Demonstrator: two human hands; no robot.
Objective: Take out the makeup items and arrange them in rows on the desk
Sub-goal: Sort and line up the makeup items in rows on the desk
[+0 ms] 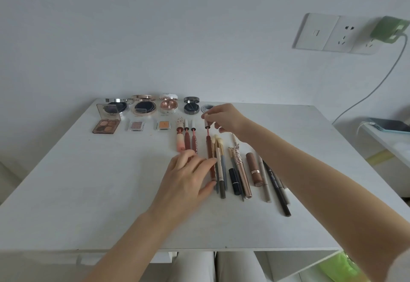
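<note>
Right hand [224, 116] fingers pinch lip gloss cap [207, 123] at 12 o'clock | left hand [190, 170] fingers spread, resting on gloss tube [210, 157] | tabletop [88, 193]

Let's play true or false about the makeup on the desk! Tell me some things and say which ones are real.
1. The right hand pinches the cap of a lip gloss. True.
2. The eyeshadow palette is closed. False: its lid stands open.
3. The left hand holds a phone. False: it touches the lip gloss tube on the desk; the phone lies on a side surface.
4. A green charger is plugged into the wall socket. True.
5. The brown lipstick stands upright. False: it lies flat.
</note>
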